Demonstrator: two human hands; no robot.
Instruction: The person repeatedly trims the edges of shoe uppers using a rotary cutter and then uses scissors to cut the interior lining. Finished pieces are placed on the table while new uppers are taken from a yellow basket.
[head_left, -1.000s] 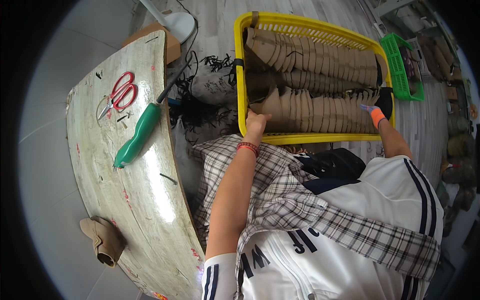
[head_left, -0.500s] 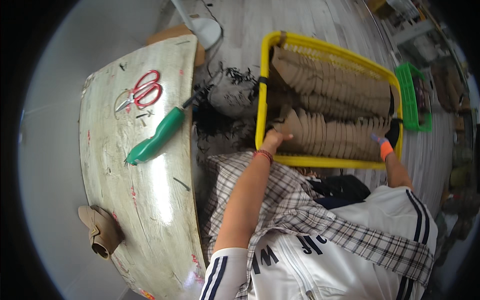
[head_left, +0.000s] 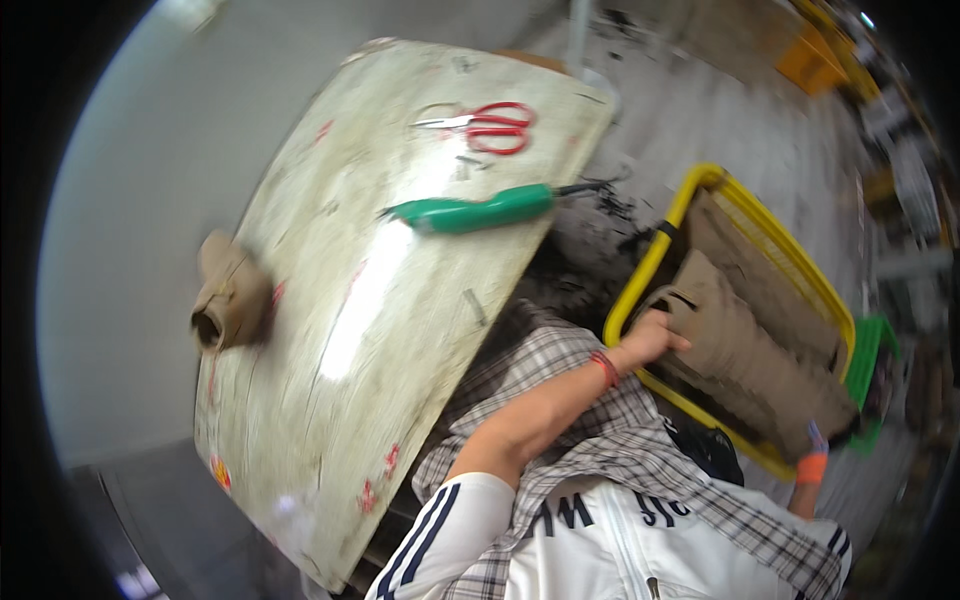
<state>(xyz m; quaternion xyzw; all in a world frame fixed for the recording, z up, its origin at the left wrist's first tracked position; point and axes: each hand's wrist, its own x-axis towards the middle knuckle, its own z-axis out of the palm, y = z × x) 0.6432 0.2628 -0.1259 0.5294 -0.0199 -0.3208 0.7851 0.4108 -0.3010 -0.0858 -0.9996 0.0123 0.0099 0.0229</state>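
A long, tightly packed row of brown shoe uppers [head_left: 745,345] is pressed between my two hands over the yellow basket [head_left: 650,275]. My left hand [head_left: 652,337] is closed on the row's left end, thumb across the near face. At the right end, my right hand [head_left: 816,440], with an orange wristband and purplish finger coverings, grips the other side; its fingers show only in part. A second row of the same uppers [head_left: 770,270] lies behind in the basket. Blur hides the single pieces.
To my left stands a worn, pale table [head_left: 330,300]. On it lie red-handled scissors [head_left: 500,128], a green corded hand tool [head_left: 480,210] and one brown upper [head_left: 230,295]. Black scraps [head_left: 615,205] litter the floor; a green crate [head_left: 875,360] sits beyond the basket.
My view has swung left, so the table fills more of it and the basket sits lower right. The near row now appears raised and tilted above the basket's rim between my hands.
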